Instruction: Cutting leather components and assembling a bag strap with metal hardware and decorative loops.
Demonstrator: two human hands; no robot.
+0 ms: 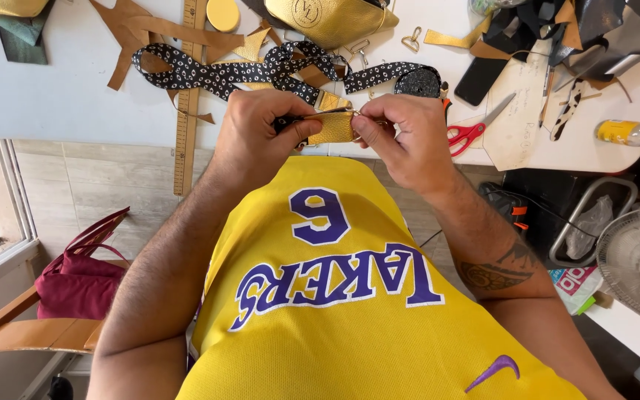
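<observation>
- The left hand [257, 133] and the right hand [401, 137] meet at the near edge of the white desk [61, 89], just above the yellow shirt [350, 296].
- Between them is a small gold leather tab [332, 127]. The grip of the left hand is pressed together on its left end, and the right fingers pinch its right end, where a thin metal ring is hard to see.
- At 12 o'clock from the hands lies a black strap with a white pattern [261, 74], curling across the desk; it touches the knuckles, or almost so.
- Further at 12 o'clock stands a gold bag [331, 18].
- At 3 o'clock, just beside the right hand, lie scissors with red handles [472, 132].
- At 10 o'clock a wooden ruler [185, 96] hangs over the desk edge, with brown leather scraps [142, 33] near it.
- At 2 o'clock a pile of dark leather pieces [557, 30] covers the desk corner, and a yellow bottle [624, 132] lies well apart.
</observation>
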